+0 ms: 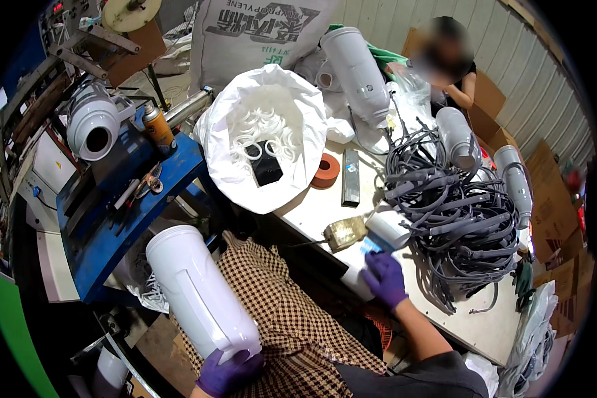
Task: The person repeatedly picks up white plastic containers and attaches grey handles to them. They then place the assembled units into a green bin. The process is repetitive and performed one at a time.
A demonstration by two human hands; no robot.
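My left hand [229, 373], in a purple glove, grips the lower end of a glossy white plastic jug body [202, 292]. The jug leans over my lap, its wide round end up and away from me. At the table's near edge is my right hand [385, 278], also gloved in purple, with its fingers bent. It is beside a white piece [357, 282] at the edge and a small blue-and-white packet [370, 245]. What its fingers hold, if anything, is hidden. Just beyond lie a white cylinder [388, 227] and a yellowish block with a cord [345, 233].
A white sack [222, 179] of white rings stands on the left of the table. Grey straps or handles [451, 219] are heaped at right, near grey jug bodies [357, 69]. An orange tape roll [326, 171] lies between. A blue bench [106, 245] stands left; a person [467, 86] sits opposite.
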